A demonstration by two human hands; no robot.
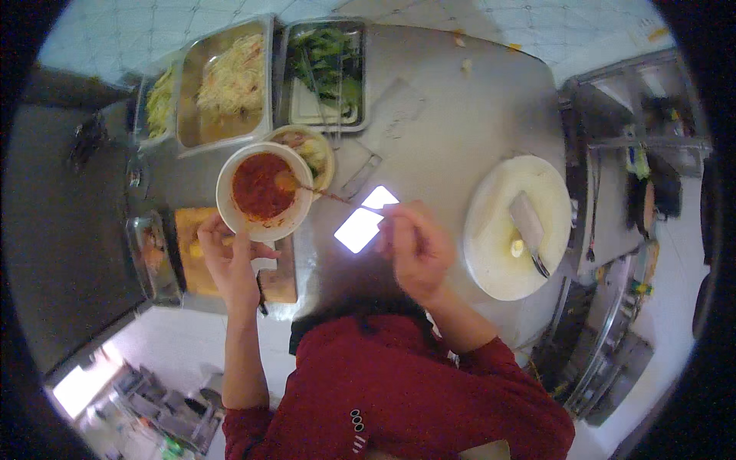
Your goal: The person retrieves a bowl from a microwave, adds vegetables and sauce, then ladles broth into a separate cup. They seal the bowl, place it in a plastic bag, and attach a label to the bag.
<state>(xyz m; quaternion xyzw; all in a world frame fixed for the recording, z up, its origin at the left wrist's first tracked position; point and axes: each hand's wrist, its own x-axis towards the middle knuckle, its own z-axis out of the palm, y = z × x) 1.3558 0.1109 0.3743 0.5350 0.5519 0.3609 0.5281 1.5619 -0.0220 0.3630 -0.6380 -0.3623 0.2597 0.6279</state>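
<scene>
My left hand is closed on the near rim and side of a white round bowl, tilted so that its inside shows. Thick red chili-like sauce lies in it. A long-handled spoon reaches in from the right, its head resting in the sauce. The handle's other end is in my right hand, whose fingers are pinched around it. Below that handle, a phone-like slab with a bright white face lies on the metal table. Partly hidden behind the white bowl is a smaller bowl of pale food pieces.
Trays of shredded pale food, green leaves and chopped greens line the back left. Under my left hand lies a wooden cutting board. A round white board at right bears a cleaver. A clear container stands left.
</scene>
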